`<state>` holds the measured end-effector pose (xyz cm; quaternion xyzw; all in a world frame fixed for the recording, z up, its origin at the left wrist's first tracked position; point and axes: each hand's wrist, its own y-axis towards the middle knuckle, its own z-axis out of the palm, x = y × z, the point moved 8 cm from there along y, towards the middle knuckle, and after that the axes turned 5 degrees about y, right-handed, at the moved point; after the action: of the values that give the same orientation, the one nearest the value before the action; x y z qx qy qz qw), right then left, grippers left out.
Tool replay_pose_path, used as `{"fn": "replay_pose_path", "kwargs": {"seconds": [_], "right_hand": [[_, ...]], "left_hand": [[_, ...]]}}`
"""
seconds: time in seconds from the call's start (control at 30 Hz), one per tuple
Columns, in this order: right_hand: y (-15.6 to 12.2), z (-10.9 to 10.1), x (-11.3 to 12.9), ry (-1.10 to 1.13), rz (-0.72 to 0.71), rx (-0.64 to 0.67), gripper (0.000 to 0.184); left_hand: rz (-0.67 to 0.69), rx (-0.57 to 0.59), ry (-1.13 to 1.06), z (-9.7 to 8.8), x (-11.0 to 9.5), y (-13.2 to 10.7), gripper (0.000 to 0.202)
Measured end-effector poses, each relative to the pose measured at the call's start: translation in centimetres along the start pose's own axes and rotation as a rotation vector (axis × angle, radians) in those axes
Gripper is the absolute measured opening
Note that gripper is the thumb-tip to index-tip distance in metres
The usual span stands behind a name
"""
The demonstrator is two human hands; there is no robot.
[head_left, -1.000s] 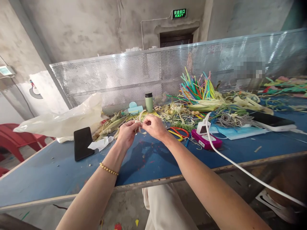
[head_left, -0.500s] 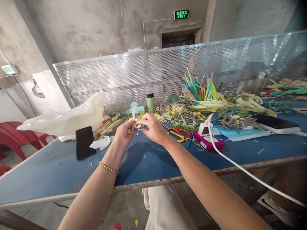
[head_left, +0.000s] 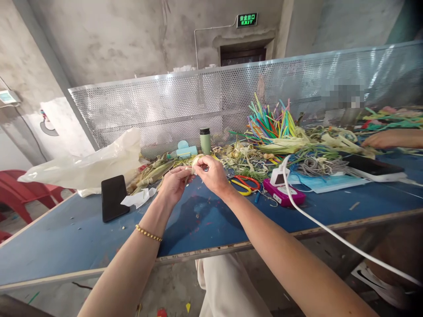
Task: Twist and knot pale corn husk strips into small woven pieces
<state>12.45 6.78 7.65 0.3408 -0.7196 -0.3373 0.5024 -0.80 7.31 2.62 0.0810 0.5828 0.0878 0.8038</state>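
Note:
Above the blue table (head_left: 198, 237), my left hand (head_left: 175, 182) pinches one end of a small pale strip (head_left: 197, 160) that looks like corn husk. My right hand (head_left: 211, 174) is closed on the same strip, its thumb and forefinger close to my left fingertips. The strip curves up over the right fingers, and its lower part is hidden between the hands. Behind them stand a green bottle (head_left: 205, 143) and a light-blue container (head_left: 187, 152). Scissors (head_left: 245, 184) with red and yellow handles lie to the right of my right hand.
A black phone (head_left: 114, 198) and crumpled white paper (head_left: 139, 198) lie at left, before a plastic bag (head_left: 95, 160). Rightward are corn husks (head_left: 284, 144), colourful sticks (head_left: 271, 121), a magenta box (head_left: 286, 193) and a white cable (head_left: 317, 226). Another person's hand (head_left: 380, 138) reaches in at far right.
The strip stood upright above my left fingers; now it bends over toward my right hand, whose fingers have closed on it. Another person's hand has come in at the far right.

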Motion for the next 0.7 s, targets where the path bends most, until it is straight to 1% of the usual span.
{"fn": "replay_pose_path", "kwargs": {"seconds": [0.23,0.47,0.7], "right_hand": [[-0.1,0.2,-1.5,-0.011,0.099,-0.034,0.015],[-0.3,0.1,-1.6,-0.034,0.134,-0.061,0.015],[-0.5,0.0,-1.7,-0.063,0.158,-0.090,0.014]], "left_hand": [[-0.001,0.040,-0.016,0.5,-0.2,0.0,0.010],[-0.039,0.072,-0.017,0.9,0.1,-0.2,0.011],[-0.025,0.111,-0.032,1.3,0.1,-0.2,0.016]]}}
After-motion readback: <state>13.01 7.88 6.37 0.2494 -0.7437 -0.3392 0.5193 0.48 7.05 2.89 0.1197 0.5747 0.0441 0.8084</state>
